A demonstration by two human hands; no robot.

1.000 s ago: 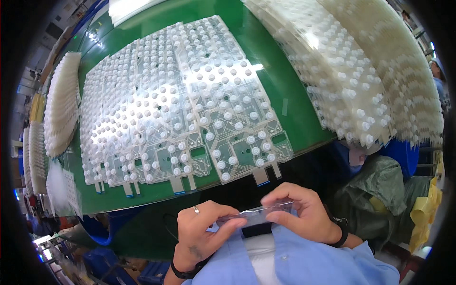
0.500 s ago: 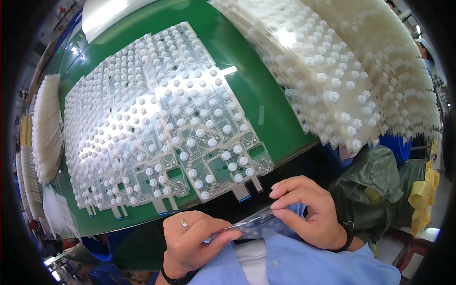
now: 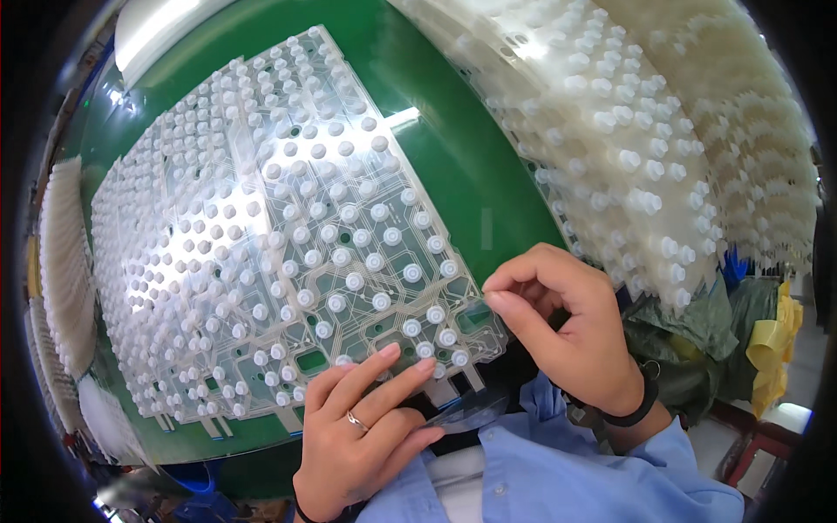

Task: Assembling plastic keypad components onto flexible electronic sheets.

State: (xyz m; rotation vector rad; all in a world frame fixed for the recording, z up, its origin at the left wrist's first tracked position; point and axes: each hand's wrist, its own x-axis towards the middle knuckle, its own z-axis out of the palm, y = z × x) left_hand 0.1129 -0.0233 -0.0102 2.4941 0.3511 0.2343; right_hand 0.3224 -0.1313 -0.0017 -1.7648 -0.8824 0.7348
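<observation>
Clear membrane sheet [image 3: 349,288] with white rubber domes lies flat on the green table [image 3: 462,174], topmost of an overlapping spread that runs left and far. Its long axis goes from the near right corner up toward the far left; connector tabs stick out along the near edge.

Right hand [image 3: 571,336]: thumb and forefinger pinched together on the sheet's near right corner, other fingers curled. Touching the sheet edge.

Left hand [image 3: 362,427]: fingers spread loosely, the fingertips [image 3: 390,351] pressed flat on the sheet's near edge, just left of the right hand. A ring on one finger. A thin clear film strip [image 3: 475,410] curls under this hand, just off the table edge; whether the hand grips it I cannot tell.

Both hands sit at the sheet's near right end; the sheet extends away from them, leftward and far. Right hand nearer the corner.

Materials: sheet thin, glossy, flexible, printed traces faint. Domes soft-looking, matte, round. Far right, a heaped stack of milky dome mats [image 3: 663,148], overlapping
</observation>
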